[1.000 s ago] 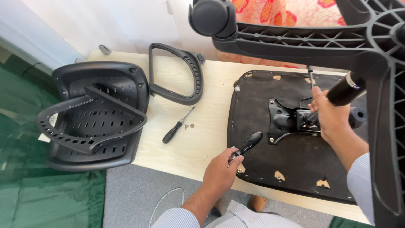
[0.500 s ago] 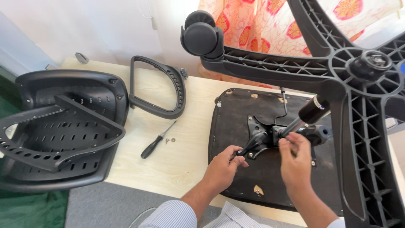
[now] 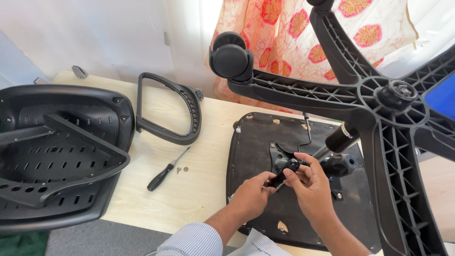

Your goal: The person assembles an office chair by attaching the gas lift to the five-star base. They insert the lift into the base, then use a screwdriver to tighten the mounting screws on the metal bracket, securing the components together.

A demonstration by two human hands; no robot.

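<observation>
Nearest me, left hand (image 3: 250,195) and right hand (image 3: 310,186) both pinch 1 black lever handle (image 3: 283,174) over the upturned seat base (image 3: 265,142). My worry: it slips and knocks the tiny screws (image 3: 182,169) beside the screwdriver (image 3: 167,169) off the surface (image 3: 208,189). Lever tip hidden by fingers. Farther back, the wheeled star base (image 3: 379,95) is cut off.

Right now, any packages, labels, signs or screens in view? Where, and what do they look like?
Label: small pale band on the black gas-lift cylinder, just right of the right hand; print too small to tell.
Blue panel: right edge, behind the chair base; possibly a screen, cannot tell.
No packages or signs.
</observation>
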